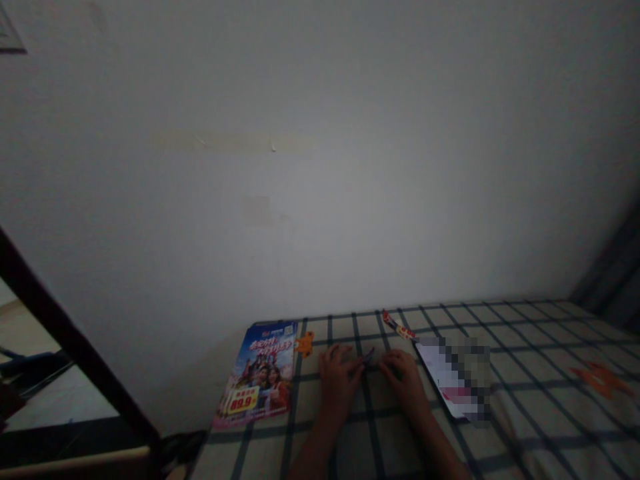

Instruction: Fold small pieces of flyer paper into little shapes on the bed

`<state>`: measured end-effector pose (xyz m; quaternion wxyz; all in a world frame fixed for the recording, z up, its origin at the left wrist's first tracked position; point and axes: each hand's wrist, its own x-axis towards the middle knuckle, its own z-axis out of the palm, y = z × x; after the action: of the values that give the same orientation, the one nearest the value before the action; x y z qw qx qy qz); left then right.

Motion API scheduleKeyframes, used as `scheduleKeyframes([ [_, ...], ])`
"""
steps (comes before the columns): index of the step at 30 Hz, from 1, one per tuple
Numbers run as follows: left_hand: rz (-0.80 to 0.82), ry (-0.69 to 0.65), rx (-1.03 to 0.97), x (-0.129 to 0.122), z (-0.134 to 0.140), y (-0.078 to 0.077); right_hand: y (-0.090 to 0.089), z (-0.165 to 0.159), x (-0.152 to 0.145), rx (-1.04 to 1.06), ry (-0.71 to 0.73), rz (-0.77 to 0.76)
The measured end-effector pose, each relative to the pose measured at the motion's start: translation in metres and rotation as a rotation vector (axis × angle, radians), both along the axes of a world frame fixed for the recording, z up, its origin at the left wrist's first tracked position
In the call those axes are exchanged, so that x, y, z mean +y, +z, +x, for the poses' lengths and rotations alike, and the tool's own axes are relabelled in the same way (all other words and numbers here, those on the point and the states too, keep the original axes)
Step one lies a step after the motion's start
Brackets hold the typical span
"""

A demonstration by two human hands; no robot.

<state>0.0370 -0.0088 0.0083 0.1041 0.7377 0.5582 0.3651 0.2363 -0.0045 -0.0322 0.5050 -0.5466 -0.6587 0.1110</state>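
Observation:
Low in the middle of the head view, my left hand (336, 377) pinches a small dark bluish piece (369, 356) that looks like folded paper. It juts from between thumb and finger, just above the checked cloth. My right hand (404, 375) is just to the right, fingers curled and thumb against fingertip; whether anything is in that pinch is too small to tell. Beyond the right hand lies a narrow red and yellow printed paper strip (404, 331). To the left of my left hand is a stack of printed flyers (265, 373).
A checked cloth (345, 327) covers the surface, which meets a grey wall (350, 167). Right of my hands lies a flat, partly pixelated, phone-like item (443, 377). Orange figures (305, 343) show on the cloth. A dark slanting bar (75, 333) stands at the left.

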Motion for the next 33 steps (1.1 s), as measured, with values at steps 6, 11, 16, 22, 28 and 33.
scheduleKeyframes([
  [6, 0.000, -0.006, -0.060, 0.001, 0.006, -0.007, 0.001, -0.007, 0.000, -0.038, 0.011, 0.010],
  [11, -0.017, -0.016, -0.077, 0.003, 0.008, -0.006, 0.002, -0.010, 0.004, -0.060, 0.006, -0.023],
  [16, -0.027, -0.024, -0.105, 0.003, 0.005, -0.005, 0.005, -0.012, 0.010, -0.010, 0.066, -0.039],
  [22, -0.043, -0.036, -0.140, 0.006, 0.004, -0.007, 0.001, -0.017, 0.005, 0.064, 0.074, -0.039],
  [28, -0.127, -0.072, -0.157, 0.006, 0.005, -0.005, 0.003, -0.017, 0.003, 0.102, 0.049, -0.062],
  [33, -0.204, -0.076, -0.162, 0.001, 0.006, 0.000, 0.009, -0.018, 0.001, 0.104, 0.089, -0.093],
])
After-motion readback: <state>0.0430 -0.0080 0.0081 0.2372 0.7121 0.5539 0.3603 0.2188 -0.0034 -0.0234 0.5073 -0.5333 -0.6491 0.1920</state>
